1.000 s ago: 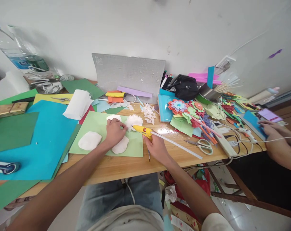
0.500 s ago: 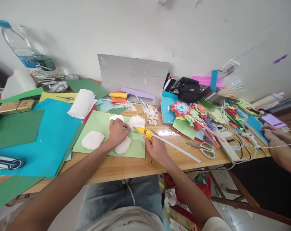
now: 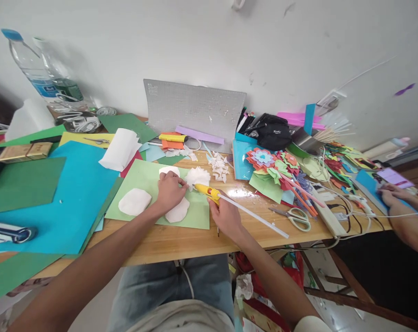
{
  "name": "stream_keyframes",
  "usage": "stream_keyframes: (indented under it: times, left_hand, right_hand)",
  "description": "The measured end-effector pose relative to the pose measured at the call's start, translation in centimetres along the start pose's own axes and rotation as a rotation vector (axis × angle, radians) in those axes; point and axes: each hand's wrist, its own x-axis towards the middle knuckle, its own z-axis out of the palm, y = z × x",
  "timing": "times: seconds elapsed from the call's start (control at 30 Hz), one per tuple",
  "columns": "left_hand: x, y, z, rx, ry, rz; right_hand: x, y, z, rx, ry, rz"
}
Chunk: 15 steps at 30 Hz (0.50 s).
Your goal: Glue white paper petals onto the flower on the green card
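My right hand (image 3: pixel 226 213) grips a yellow hot glue gun (image 3: pixel 209 191) with a long clear glue stick (image 3: pixel 255 215) jutting from its rear. The nozzle points left at a fluffy white paper flower (image 3: pixel 198 177). My left hand (image 3: pixel 171 190) is closed in a pinch at the flower's left edge; what its fingertips hold is too small to make out. Under both lies a light green paper sheet (image 3: pixel 156 166). White paper pieces lie on it: a rounded one (image 3: pixel 135 202) to the left, another (image 3: pixel 177 211) below my left hand, and a third (image 3: pixel 169 169) partly behind it.
Scissors (image 3: pixel 295 217) and a power strip (image 3: pixel 328 214) with cables lie to the right, beyond them another person's hands (image 3: pixel 393 196). Paper flowers (image 3: pixel 264 159) and white scraps (image 3: pixel 219 166) sit further back. Blue paper (image 3: pixel 80 193) covers the left; a grey cutting mat (image 3: pixel 195 108) leans on the wall.
Both my hands and the glue gun hold almost the same place at the flower. The whole view has shifted slightly. At the far right, more blue paper shows by the other person's hands.
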Motion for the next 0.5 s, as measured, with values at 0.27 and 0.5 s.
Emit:
stream_keyframes:
  times: [0.27,0.5]
  left_hand:
    - [0.09,-0.06,0.18,0.004,0.002,0.001]
    - [0.06,-0.04,0.17,0.004,0.003,-0.004]
  right_hand:
    - [0.09,0.09,-0.01,-0.041,-0.005,0.015]
    - [-0.15,-0.18,-0.15,0.004,0.023,0.005]
